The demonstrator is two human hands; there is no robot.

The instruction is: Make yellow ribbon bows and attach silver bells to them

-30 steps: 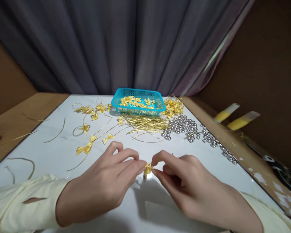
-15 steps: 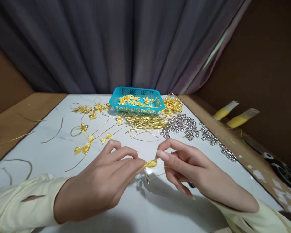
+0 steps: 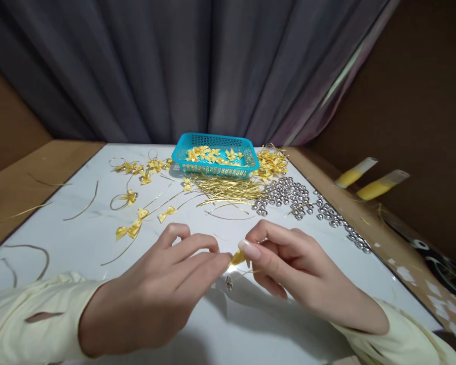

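Between my hands is a yellow ribbon bow [image 3: 238, 257] with a thin gold cord and a small silver bell [image 3: 228, 283] hanging under it. My left hand [image 3: 175, 279] pinches the bow's left end between thumb and forefinger. From the other side, my right hand [image 3: 289, 258] closes thumb and forefinger on the bow's right end. Just beyond my hands lie a loose bow [image 3: 167, 214], a pile of gold cords [image 3: 228, 190] and a heap of silver bells [image 3: 285, 192]. My fingers hide part of the bow and cord.
A blue basket [image 3: 216, 172] of yellow bows stands at the back, with a pile of bows [image 3: 271, 163] beside it. Looped bows [image 3: 129, 197] lie at left on the white table [image 3: 79, 243]. Two yellow-and-clear tubes [image 3: 383, 185] and paper scraps [image 3: 405, 274] are at right.
My right thumb and forefinger have moved left and closed onto the bow's right end. My left hand keeps its pinch, and the bell still hangs below.
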